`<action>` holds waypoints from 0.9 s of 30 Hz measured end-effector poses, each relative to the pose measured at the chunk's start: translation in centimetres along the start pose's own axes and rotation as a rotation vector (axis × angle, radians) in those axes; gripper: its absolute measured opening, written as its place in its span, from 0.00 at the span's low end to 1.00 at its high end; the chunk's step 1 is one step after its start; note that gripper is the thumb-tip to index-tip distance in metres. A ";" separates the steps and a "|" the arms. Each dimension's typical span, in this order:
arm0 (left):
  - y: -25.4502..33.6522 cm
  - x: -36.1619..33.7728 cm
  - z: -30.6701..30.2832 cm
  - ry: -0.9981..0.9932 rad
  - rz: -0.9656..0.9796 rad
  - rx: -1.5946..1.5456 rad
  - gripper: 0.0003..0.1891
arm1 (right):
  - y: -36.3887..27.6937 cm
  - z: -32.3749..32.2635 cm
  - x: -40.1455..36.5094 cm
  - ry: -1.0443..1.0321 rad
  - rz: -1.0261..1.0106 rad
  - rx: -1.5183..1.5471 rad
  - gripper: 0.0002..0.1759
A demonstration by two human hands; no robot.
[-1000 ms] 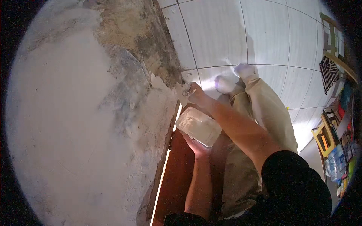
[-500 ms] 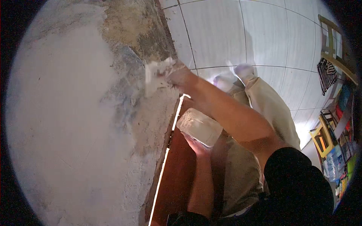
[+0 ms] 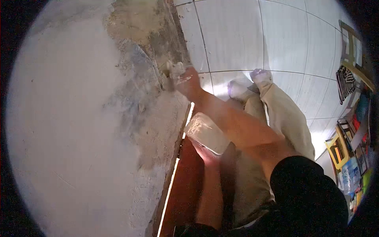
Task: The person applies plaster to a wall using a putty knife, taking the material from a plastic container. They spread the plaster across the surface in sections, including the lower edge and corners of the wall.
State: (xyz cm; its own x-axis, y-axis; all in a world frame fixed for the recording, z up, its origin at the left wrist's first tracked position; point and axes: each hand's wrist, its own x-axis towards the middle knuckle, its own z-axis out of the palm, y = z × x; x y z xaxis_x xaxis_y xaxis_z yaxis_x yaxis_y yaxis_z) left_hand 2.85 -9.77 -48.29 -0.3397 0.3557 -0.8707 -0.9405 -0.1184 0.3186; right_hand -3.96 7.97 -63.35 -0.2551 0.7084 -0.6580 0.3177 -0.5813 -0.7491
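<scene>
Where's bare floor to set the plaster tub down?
Bare floor tiles lie open beyond the socked feet, between the wall and the striped cloth. Crowded: the right edge, around the yellow stool and bottles. The left hand holds the tub; the right hand presses a scraper to the wall.

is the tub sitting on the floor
No, the left hand holds the tub up from beneath, while the right hand presses a scraper to the wall.

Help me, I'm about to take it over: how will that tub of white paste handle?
The tub looks nearly full, so probably heavy for its size. It rests tilted and open on the left hand without spilling, so the paste seems thick, unlikely to slosh.
</scene>
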 end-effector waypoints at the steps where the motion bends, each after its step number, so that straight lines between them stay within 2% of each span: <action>1: 0.0 -0.3 1.0 -0.001 -0.010 -0.002 0.27 | -0.9 0.5 -0.7 -0.047 0.029 0.835 0.10; 2: -0.7 -0.6 3.2 0.031 -0.025 0.119 0.27 | -1.5 -0.3 -0.8 -0.100 0.040 1.653 0.08; 3: -1.0 -0.8 4.4 0.068 -0.031 0.250 0.27 | -3.2 -2.0 -1.3 -0.099 0.036 1.641 0.08; 5: -1.3 -0.6 4.2 0.042 -0.063 0.246 0.28 | -5.9 -5.8 -2.1 -0.402 0.474 1.660 0.15; 6: -1.3 -0.6 3.8 0.020 -0.086 0.252 0.28 | -6.0 -7.1 -2.0 -0.397 0.475 1.660 0.15; 8: -1.2 -0.4 2.2 0.018 -0.077 0.278 0.32 | -5.6 -9.1 -1.2 -0.295 0.380 1.424 0.15; 9: -1.2 -0.2 2.0 0.013 -0.069 0.302 0.35 | -5.4 -9.4 -1.6 -0.165 0.078 1.060 0.19; 10: -1.0 0.0 1.9 0.013 -0.062 0.308 0.35 | -3.0 -8.1 -0.6 -0.170 0.077 1.069 0.19; 12: -0.6 -0.1 2.3 0.040 -0.063 0.277 0.34 | 4.3 -4.0 2.1 -0.487 0.233 1.982 0.22; 13: -0.3 0.1 1.7 0.042 -0.061 0.281 0.34 | 4.1 -3.8 2.0 -0.487 0.235 1.988 0.22; 15: 0.5 0.6 -0.4 0.083 -0.100 0.234 0.33 | 0.4 0.3 -2.1 -0.413 -0.016 1.553 0.22; 18: 0.9 0.0 -1.0 0.149 -0.129 0.248 0.33 | -1.2 -1.0 -7.6 -0.275 -0.349 0.858 0.22; 20: -0.3 0.3 0.8 0.170 -0.137 0.251 0.34 | -1.6 -3.0 -7.2 -0.179 -0.541 0.381 0.21; 21: -1.6 0.1 3.6 -0.164 0.067 0.332 0.34 | -0.4 -5.9 -5.4 -0.617 -0.374 0.588 0.19; 22: -2.2 0.1 5.2 -0.500 0.275 0.408 0.35 | 0.5 -6.8 -4.7 -0.620 -0.380 0.593 0.19; 23: -0.5 0.6 3.7 0.053 -0.099 0.247 0.35 | 1.5 -7.3 -4.1 -0.563 -0.246 0.856 0.18; 26: -0.5 0.2 4.3 0.096 -0.035 0.457 0.34 | 5.2 -5.9 -3.0 -0.330 0.225 1.619 0.15; 27: -0.9 0.0 4.9 0.100 -0.036 0.468 0.34 | 7.6 -4.7 -3.1 -0.325 0.227 1.630 0.15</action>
State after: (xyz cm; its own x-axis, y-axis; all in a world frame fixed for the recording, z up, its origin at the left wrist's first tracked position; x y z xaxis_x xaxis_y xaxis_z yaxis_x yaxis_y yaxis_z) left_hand 3.73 -5.17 -46.72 -0.3280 0.2578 -0.9088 -0.8540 0.3303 0.4019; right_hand 3.56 3.29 -66.63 -0.5716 0.5721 -0.5882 -0.7890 -0.5800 0.2026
